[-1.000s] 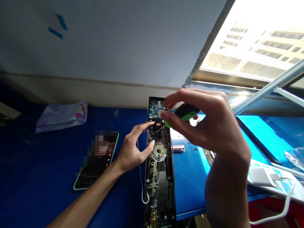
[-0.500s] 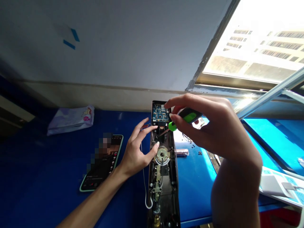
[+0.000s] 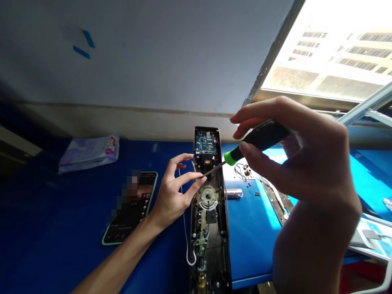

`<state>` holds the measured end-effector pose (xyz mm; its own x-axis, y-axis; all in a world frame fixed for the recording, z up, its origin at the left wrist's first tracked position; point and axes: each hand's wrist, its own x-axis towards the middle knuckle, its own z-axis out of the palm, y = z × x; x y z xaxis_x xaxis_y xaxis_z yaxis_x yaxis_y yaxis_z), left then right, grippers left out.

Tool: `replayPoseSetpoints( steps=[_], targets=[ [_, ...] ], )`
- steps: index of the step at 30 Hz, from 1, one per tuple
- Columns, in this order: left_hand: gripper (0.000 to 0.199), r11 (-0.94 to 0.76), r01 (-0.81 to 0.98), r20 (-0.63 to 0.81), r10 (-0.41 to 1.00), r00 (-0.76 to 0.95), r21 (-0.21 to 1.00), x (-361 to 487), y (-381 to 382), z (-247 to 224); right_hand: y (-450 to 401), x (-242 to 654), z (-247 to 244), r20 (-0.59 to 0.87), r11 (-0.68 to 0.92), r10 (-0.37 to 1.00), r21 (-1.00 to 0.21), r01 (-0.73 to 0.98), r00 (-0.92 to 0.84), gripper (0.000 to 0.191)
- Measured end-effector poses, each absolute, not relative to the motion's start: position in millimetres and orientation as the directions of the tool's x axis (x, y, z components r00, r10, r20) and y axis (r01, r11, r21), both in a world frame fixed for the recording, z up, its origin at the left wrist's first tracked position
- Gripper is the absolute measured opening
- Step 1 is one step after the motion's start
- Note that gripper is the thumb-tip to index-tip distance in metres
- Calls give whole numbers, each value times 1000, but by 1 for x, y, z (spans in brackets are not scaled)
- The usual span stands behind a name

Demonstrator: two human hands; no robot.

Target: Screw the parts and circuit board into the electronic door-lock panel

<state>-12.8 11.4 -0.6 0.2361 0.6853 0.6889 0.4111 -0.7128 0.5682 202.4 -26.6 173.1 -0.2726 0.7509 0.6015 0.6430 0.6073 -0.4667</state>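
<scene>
A long black lock housing (image 3: 219,251) lies open on the blue table, showing its metal mechanism and a blue circuit board (image 3: 206,143) at the far end. My right hand (image 3: 303,151) is closed around the black-and-green handle of a screwdriver (image 3: 259,141), tilted with its shaft down to the left. At the shaft's tip, the thumb and index finger of my left hand (image 3: 179,190) pinch together over the housing. Whether a small screw sits at the tip is too small to make out. Below them is a round metal disc (image 3: 208,197).
A phone (image 3: 131,216) lies left of the housing, with a purple-and-white packet (image 3: 88,153) behind it. On the right are small screws (image 3: 257,193), a wrapped roll (image 3: 234,193) and a black panel (image 3: 277,200). A white cable (image 3: 186,245) loops along the housing's left side.
My right hand has moved right and slightly up with the screwdriver, now held at a flatter tilt. My left thumb and index finger have closed together at its tip.
</scene>
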Motion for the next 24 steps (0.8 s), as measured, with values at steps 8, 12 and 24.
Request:
replayPoseSetpoints(
  steps=[8,12,24],
  targets=[
    [13,-785,433,712,601,363,443,-2,5,32,-36,233,188,601,538,770,-429,726,-215,28],
    [20,-898,332,610,441,659,290,27,17,60,-35,258,183,443,413,874,-462,785,-200,26],
    [26,-918,388,34,392,920,89,135,76,67,-32,285,176,145,180,982,-555,812,-118,25]
  ],
)
